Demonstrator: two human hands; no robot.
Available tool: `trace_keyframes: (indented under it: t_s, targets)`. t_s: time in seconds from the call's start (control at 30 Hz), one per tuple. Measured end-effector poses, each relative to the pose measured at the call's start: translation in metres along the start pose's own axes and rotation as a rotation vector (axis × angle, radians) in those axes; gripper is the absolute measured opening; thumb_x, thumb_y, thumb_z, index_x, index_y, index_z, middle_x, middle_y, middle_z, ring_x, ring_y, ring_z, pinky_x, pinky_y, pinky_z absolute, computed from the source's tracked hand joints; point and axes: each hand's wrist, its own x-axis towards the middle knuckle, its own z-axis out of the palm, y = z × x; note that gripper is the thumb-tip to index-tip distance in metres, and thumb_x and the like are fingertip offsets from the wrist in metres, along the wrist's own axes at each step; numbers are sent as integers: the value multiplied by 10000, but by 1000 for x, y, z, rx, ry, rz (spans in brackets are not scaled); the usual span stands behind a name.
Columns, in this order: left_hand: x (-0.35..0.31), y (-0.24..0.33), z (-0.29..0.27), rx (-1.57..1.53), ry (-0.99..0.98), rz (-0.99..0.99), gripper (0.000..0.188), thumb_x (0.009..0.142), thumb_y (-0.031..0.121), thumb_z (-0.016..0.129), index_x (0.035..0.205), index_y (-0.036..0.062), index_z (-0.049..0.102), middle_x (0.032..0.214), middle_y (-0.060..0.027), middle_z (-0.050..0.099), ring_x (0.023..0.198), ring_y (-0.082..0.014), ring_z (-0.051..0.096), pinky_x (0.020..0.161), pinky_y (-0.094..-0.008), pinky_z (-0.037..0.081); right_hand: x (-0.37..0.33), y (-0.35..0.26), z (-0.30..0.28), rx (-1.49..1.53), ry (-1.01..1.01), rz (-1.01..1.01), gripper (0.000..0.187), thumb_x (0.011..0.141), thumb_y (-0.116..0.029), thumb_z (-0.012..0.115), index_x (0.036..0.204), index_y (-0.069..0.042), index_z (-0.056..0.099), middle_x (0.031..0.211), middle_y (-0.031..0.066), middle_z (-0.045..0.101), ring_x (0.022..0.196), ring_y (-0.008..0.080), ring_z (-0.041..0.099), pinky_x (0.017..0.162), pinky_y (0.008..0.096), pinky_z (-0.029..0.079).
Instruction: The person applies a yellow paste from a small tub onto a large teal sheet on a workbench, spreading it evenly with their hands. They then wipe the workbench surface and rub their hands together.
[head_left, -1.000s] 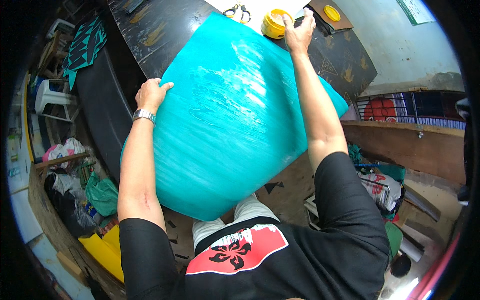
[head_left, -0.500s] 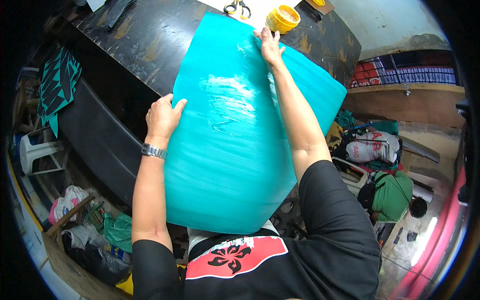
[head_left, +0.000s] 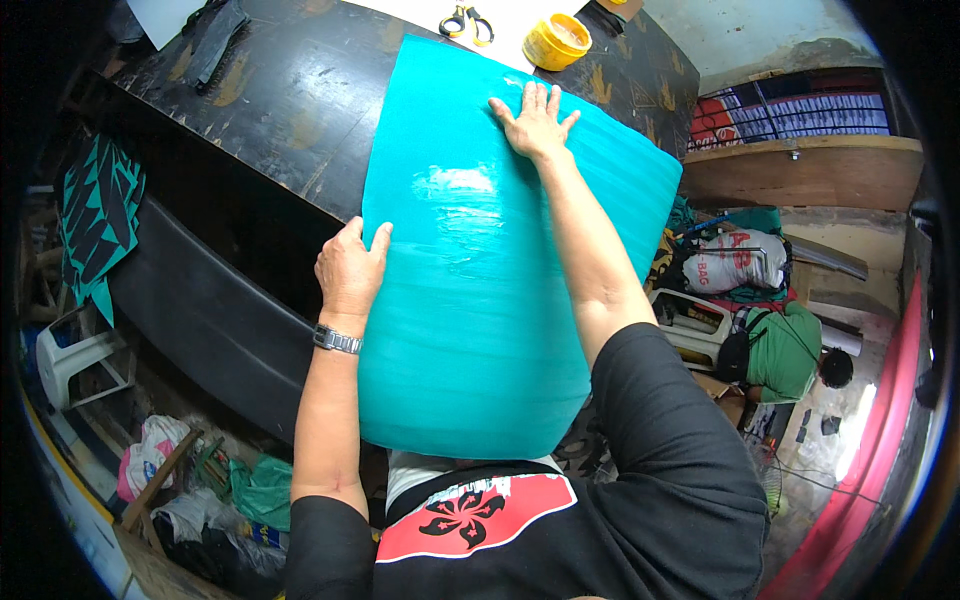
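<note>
A large teal sheet (head_left: 470,340) with a wet, glossy smear of pale paste stretches from the black table to my waist and hangs over the table's near edge. My left hand (head_left: 350,268) grips its left edge, thumb on top and the other fingers partly hidden. Near the far edge my right hand (head_left: 537,122) lies on the sheet with its fingers spread, holding nothing. Just beyond that hand stands an open yellow tub (head_left: 557,42) of pale paste. Scissors (head_left: 467,24) with black and yellow handles lie left of the tub on white paper.
The black table (head_left: 290,130) carries dark scraps (head_left: 215,45) at the far left. Below it, a black padded surface (head_left: 200,300) and a white plastic stool (head_left: 75,360) stand at left. Bags (head_left: 260,485) lie lower left. A person in green (head_left: 785,350) sits low at right.
My right hand has shifted nearer and spread out flat on the sheet. My left hand still holds the edge, and the view has shifted slightly. The sheet's lower part looks less blurred.
</note>
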Motion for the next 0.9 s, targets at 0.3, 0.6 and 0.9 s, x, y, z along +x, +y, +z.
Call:
trace_keyframes:
  t_s: [0.3,0.6,0.9]
  targets:
    - [-4,-15,0,-151,-29,-11,381,865,358,648,748,19,521,739,-202,621,731,-426,601,607,-509,448,-3,9,-6,-136,52,5,949,856,-782,250,1500,-86,233,1590,124,68,1468,299,-34,1111,640,-27]
    - [-2,-21,1,-236,-60,-9,377,870,369,644,761,23,539,754,-198,631,743,-426,605,625,-511,458,25,-6,-1,-34,-53,-4,1011,839,-794,274,1516,-60,110,1592,115,34,1468,263,-64,1131,602,-47]
    - [-2,-23,2,-226,-50,0,389,871,367,643,758,16,522,756,-202,623,736,-427,598,614,-517,448,25,-56,-3,-53,-88,-127,1049,809,-824,291,1520,-79,93,1589,124,60,1470,281,-9,1134,604,-28]
